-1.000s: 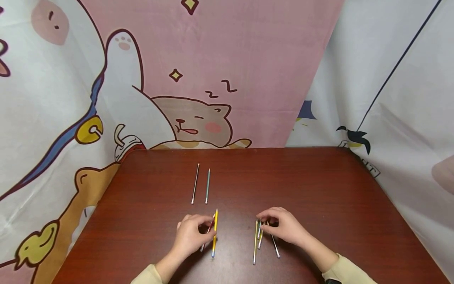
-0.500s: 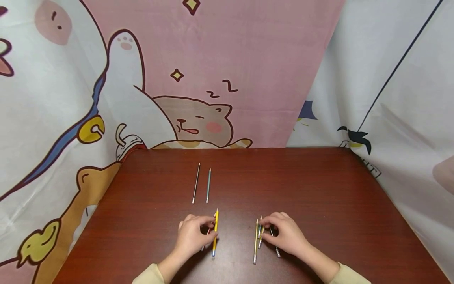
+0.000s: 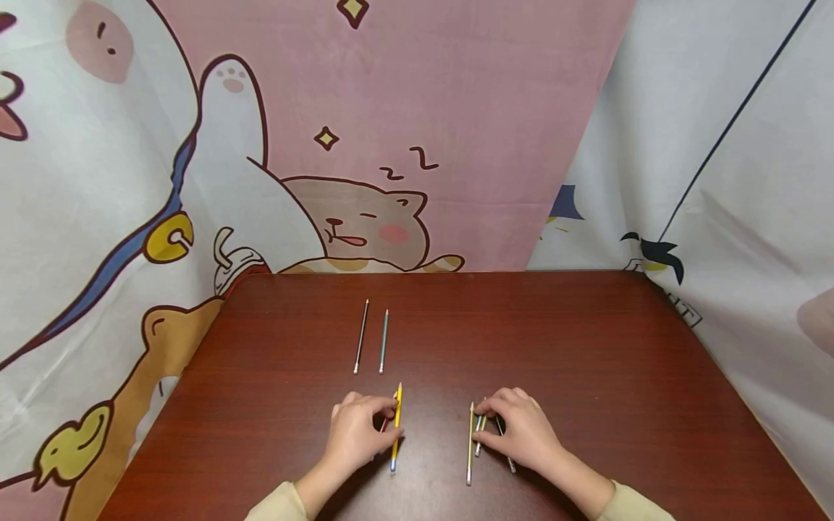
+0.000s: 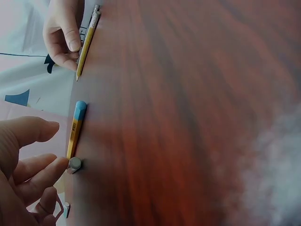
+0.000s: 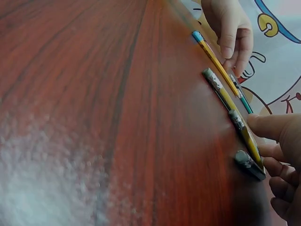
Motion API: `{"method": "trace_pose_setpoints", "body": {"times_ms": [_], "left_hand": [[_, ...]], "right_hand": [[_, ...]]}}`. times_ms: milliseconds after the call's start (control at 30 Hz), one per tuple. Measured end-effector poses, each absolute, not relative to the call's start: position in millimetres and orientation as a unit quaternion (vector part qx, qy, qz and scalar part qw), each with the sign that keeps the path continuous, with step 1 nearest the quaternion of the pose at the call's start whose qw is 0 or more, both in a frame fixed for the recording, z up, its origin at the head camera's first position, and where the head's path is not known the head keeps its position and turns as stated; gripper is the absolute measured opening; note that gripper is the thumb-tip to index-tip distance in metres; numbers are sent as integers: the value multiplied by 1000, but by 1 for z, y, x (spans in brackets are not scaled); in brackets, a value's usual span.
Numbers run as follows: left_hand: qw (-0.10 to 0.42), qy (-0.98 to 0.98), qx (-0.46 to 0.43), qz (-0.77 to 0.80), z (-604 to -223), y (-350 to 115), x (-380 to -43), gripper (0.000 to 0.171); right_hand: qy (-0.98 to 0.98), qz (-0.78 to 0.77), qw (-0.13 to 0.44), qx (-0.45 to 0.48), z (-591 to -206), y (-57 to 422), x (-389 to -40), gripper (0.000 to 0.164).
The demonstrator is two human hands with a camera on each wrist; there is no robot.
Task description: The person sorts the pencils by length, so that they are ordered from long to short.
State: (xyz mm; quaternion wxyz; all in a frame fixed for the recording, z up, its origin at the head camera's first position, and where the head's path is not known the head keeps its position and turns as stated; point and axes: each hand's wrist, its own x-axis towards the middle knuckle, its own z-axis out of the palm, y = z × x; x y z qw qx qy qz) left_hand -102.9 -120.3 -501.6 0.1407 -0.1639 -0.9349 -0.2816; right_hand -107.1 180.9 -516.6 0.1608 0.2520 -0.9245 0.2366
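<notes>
In the head view my left hand (image 3: 357,430) arches over a yellow pencil (image 3: 394,453) with a blue end, thumb and forefinger held apart beside it. A red pencil (image 3: 384,424) lies mostly hidden under that hand. Opposite, my right hand (image 3: 520,428) hovers low over several pencils, its thumb and forefinger also spread. Left of its fingertips lies a yellowish pencil (image 3: 470,449); another pencil (image 3: 478,443) lies at the fingertips. Under the palm is a dark pencil (image 3: 511,463), partly covered. The right wrist view shows the right thumb (image 5: 263,126) close against the pencils; contact is unclear.
Farther back on the brown table (image 3: 554,340) lie a dark pencil (image 3: 361,337) and a teal pencil (image 3: 384,343), side by side with a gap. A cartoon-printed cloth (image 3: 489,145) hangs behind the table and along its sides.
My right hand's fingers have shifted slightly over the right-hand pencils, and the pencil at the fingertips has moved a little. My left hand is nearly still, shifting slightly right in view.
</notes>
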Motion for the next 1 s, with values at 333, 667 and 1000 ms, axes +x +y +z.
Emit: {"method": "trace_pose_setpoints", "body": {"times_ms": [333, 667, 1000], "left_hand": [[142, -937, -174, -268, -505, -116, -109, 41], [151, -938, -187, -250, -508, -113, -115, 43], [150, -935, -192, -258, -510, -109, -124, 42]], "right_hand": [[-939, 217, 147, 222, -514, 169, -107, 40], [-942, 214, 136, 220, -515, 163, -118, 37], [-938, 224, 152, 217, -515, 160, -133, 32]]}}
